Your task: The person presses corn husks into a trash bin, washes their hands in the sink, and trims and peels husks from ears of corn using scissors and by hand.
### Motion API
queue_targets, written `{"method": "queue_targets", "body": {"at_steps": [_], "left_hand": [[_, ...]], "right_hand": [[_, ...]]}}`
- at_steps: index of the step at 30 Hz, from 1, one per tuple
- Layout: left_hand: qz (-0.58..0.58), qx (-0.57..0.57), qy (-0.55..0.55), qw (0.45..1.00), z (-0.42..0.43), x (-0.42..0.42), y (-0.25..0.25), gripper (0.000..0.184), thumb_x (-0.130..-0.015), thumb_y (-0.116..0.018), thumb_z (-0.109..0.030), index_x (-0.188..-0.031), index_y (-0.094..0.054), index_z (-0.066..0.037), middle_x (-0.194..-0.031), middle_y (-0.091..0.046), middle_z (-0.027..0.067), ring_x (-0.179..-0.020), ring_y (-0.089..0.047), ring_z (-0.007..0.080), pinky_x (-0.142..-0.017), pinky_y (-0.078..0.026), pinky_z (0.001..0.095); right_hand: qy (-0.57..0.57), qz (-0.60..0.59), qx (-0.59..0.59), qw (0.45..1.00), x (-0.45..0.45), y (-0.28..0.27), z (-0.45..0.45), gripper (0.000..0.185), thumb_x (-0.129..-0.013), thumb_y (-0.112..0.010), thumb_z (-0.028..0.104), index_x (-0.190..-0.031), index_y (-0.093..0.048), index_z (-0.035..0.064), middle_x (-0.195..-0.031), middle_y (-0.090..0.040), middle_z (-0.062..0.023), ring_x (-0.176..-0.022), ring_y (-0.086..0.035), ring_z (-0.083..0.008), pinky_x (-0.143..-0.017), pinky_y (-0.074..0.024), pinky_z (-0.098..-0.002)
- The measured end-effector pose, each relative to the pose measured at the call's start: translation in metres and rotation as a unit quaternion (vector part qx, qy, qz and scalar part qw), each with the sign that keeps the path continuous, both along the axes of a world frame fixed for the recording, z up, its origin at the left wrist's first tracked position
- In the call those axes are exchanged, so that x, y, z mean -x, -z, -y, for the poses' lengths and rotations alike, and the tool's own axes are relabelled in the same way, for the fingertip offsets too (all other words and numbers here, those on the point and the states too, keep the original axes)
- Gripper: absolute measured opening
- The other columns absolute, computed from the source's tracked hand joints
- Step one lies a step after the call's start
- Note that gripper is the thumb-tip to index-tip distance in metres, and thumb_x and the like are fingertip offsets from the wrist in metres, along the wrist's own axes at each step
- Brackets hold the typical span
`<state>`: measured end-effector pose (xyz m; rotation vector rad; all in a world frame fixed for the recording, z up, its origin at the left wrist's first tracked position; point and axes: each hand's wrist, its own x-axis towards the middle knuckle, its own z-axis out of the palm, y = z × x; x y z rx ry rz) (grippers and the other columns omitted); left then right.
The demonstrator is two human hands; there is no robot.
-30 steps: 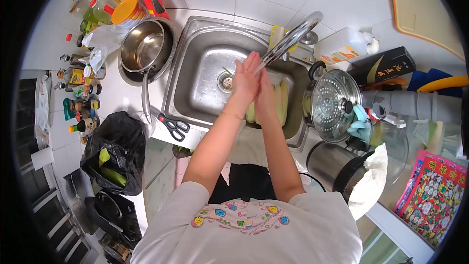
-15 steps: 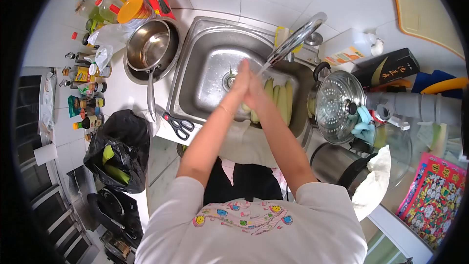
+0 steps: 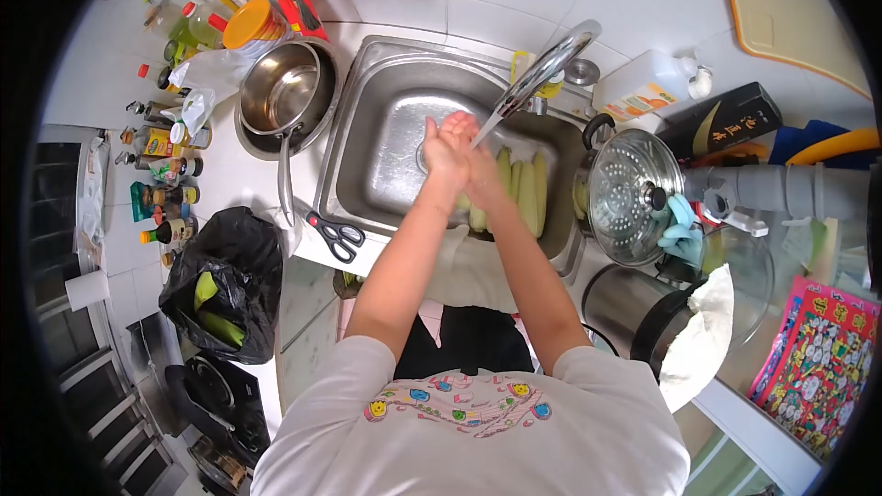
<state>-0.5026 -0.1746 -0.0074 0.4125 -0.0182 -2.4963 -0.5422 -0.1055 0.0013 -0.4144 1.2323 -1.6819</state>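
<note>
Water runs from the chrome faucet (image 3: 549, 64) onto my two hands over the steel sink (image 3: 372, 165). My left hand (image 3: 446, 158) is palm up, its fingers slightly curled and holding nothing. Against its right side lies my right hand (image 3: 480, 170), also palm up with nothing in it. Several peeled pale green vegetables (image 3: 526, 195) lie in the right part of the sink, just beside my right hand. My hands partly hide the drain.
Red and black scissors (image 3: 337, 237) lie at the sink's left front edge. A saucepan (image 3: 280, 92) sits in a bowl at the left, behind a black bag (image 3: 230, 257) with green peels. To the right stands a glass-lidded pot (image 3: 634, 197).
My hands were pressed palm to palm under the water. They have now turned upward and opened side by side, and the view has shifted slightly.
</note>
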Motion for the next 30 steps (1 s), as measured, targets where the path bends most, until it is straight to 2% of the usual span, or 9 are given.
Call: {"method": "queue_targets", "body": {"at_steps": [1, 2, 7, 9, 14, 19, 25, 28, 30], "left_hand": [[0.111, -0.074, -0.089, 0.987, -0.016, -0.003, -0.026, 0.058, -0.101, -0.026, -0.046, -0.117, -0.056, 0.001, -0.122, -0.059, 0.0190, -0.115, -0.054, 0.0269, -0.101, -0.040, 0.0392], [-0.018, -0.110, -0.078, 0.991, -0.024, -0.015, -0.029, 0.048, -0.102, -0.036, -0.035, -0.127, -0.044, 0.004, -0.136, -0.047, 0.0168, -0.125, -0.045, 0.0241, -0.110, -0.033, 0.0356], [0.130, 0.041, -0.037, 0.990, -0.047, -0.039, -0.038, 0.035, -0.099, -0.046, -0.011, -0.132, -0.043, 0.002, -0.133, -0.048, 0.0106, -0.120, -0.048, 0.0167, -0.106, -0.035, 0.0298], [0.255, 0.135, -0.047, 0.956, -0.056, -0.039, -0.025, 0.035, -0.099, -0.046, -0.013, -0.130, -0.045, 0.005, -0.131, -0.050, 0.0088, -0.120, -0.047, 0.0156, -0.104, -0.036, 0.0280], [0.502, 0.541, -0.035, 0.674, -0.056, -0.057, -0.016, 0.028, -0.098, -0.049, -0.016, -0.119, -0.054, 0.002, -0.106, -0.062, 0.0191, -0.098, -0.061, 0.0287, -0.089, -0.048, 0.0359], [0.450, 0.757, -0.082, 0.467, -0.039, -0.067, -0.001, 0.029, -0.095, -0.052, -0.013, -0.122, -0.055, -0.004, -0.109, -0.061, 0.0235, -0.101, -0.059, 0.0413, -0.084, -0.051, 0.0393], [0.452, 0.810, 0.054, 0.370, -0.006, -0.050, -0.040, 0.049, -0.097, -0.041, -0.045, -0.115, -0.062, -0.004, -0.116, -0.059, 0.0271, -0.106, -0.058, 0.0417, -0.090, -0.046, 0.0455], [0.503, 0.689, 0.409, 0.323, 0.009, -0.028, -0.069, 0.071, -0.093, -0.030, -0.060, -0.122, -0.059, -0.002, -0.120, -0.056, 0.0296, -0.112, -0.055, 0.0410, -0.092, -0.044, 0.0486], [0.566, 0.636, 0.344, 0.395, 0.002, -0.024, -0.056, 0.067, -0.094, -0.033, -0.058, -0.114, -0.062, -0.001, -0.110, -0.063, 0.0252, -0.104, -0.058, 0.0394, -0.089, -0.044, 0.0450]], "right_hand": [[-0.030, 0.049, 0.015, 0.998, 0.006, -0.003, 0.000, 0.036, -0.099, -0.048, 0.029, -0.125, -0.048, 0.0049, -0.113, -0.059, -0.0090, -0.102, -0.058, -0.0222, -0.089, -0.0481, -0.0370], [-0.059, 0.097, 0.026, 0.993, 0.011, -0.005, 0.001, 0.034, -0.099, -0.049, 0.027, -0.124, -0.048, 0.0044, -0.114, -0.060, -0.0098, -0.100, -0.059, -0.0234, -0.087, -0.0490, -0.0372], [-0.138, 0.472, -0.007, 0.871, 0.035, 0.039, 0.025, 0.022, -0.096, -0.056, 0.023, -0.109, -0.053, 0.0057, -0.112, -0.063, -0.0128, -0.082, -0.059, -0.0259, -0.074, -0.0522, -0.0413], [-0.006, 0.384, -0.092, 0.919, 0.013, 0.034, 0.028, 0.023, -0.091, -0.063, 0.026, -0.092, -0.055, 0.0050, -0.077, -0.060, -0.0073, -0.060, -0.053, -0.0211, -0.058, -0.0497, -0.0369], [-0.004, 0.348, -0.051, 0.936, 0.007, 0.031, 0.034, 0.029, -0.087, -0.069, 0.031, -0.082, -0.053, 0.0067, -0.061, -0.051, -0.0035, -0.048, -0.050, -0.0200, -0.051, -0.0479, -0.0334], [0.070, 0.356, -0.083, 0.928, 0.007, 0.050, 0.035, 0.034, -0.089, -0.066, 0.036, -0.081, -0.052, 0.0057, -0.064, -0.048, -0.0036, -0.053, -0.051, -0.0224, -0.053, -0.0489, -0.0384], [0.035, 0.495, -0.024, 0.868, 0.000, -0.035, 0.017, 0.062, -0.094, -0.040, 0.058, -0.095, -0.051, -0.0027, -0.083, -0.054, -0.0139, -0.082, -0.058, -0.0324, -0.081, -0.0489, -0.0488], [-0.044, 0.476, 0.028, 0.878, -0.007, -0.027, 0.004, 0.071, -0.095, -0.031, 0.063, -0.112, -0.047, -0.0038, -0.102, -0.055, -0.0164, -0.097, -0.056, -0.0319, -0.093, -0.0444, -0.0490], [-0.107, 0.440, 0.076, 0.888, -0.003, 0.007, -0.001, 0.071, -0.095, -0.030, 0.063, -0.121, -0.045, -0.0013, -0.113, -0.054, -0.0160, -0.104, -0.055, -0.0303, -0.097, -0.0435, -0.0473]]}}
